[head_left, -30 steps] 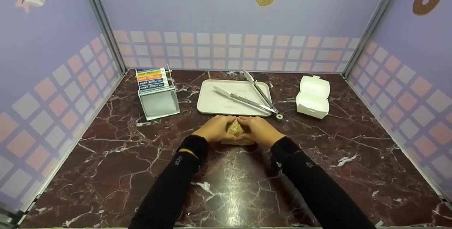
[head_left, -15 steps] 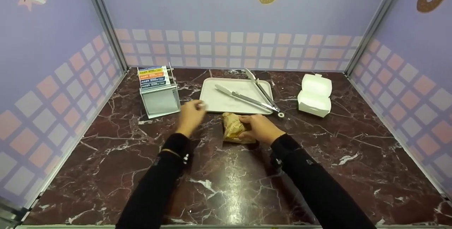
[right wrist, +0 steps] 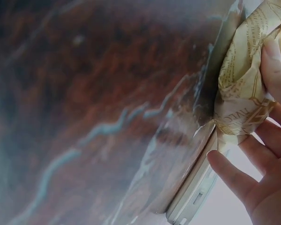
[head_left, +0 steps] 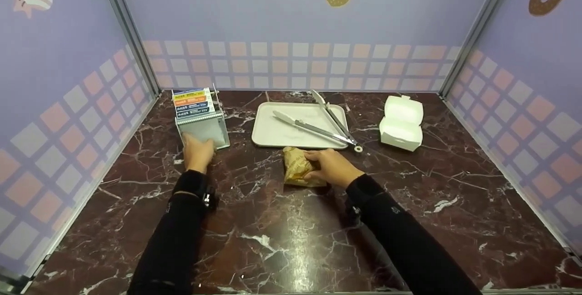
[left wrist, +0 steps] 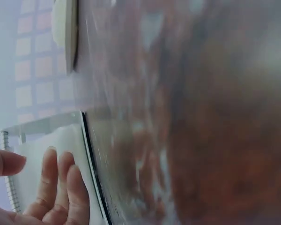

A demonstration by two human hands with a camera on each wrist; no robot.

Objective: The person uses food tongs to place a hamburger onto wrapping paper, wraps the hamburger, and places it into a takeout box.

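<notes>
In the head view my left hand (head_left: 199,153) is at the low front of a grey holder (head_left: 213,132) with a serrated bar and printed coloured strips above. The left wrist view shows this hand's thumb and fingers (left wrist: 48,187) apart, before the holder's white inside (left wrist: 68,138); whether they touch it I cannot tell. My right hand (head_left: 335,167) holds the right side of a crumpled, printed brown-paper parcel (head_left: 295,167) on the marbled table. In the right wrist view the thumb lies against the parcel (right wrist: 246,70) and some fingers are behind it. Its contents are hidden.
Behind the parcel lies a cream tray (head_left: 264,124). Two pairs of tongs rest across it, one nearer pair (head_left: 313,128) and one farther pair (head_left: 334,115), handles over the front right edge. A white hinged takeaway box (head_left: 401,124) stands lid-up at the right. Patterned walls enclose three sides.
My left hand has let go of the parcel and moved left to the front of the grey holder. The right hand has stayed on the parcel, which lies in about the same place.
</notes>
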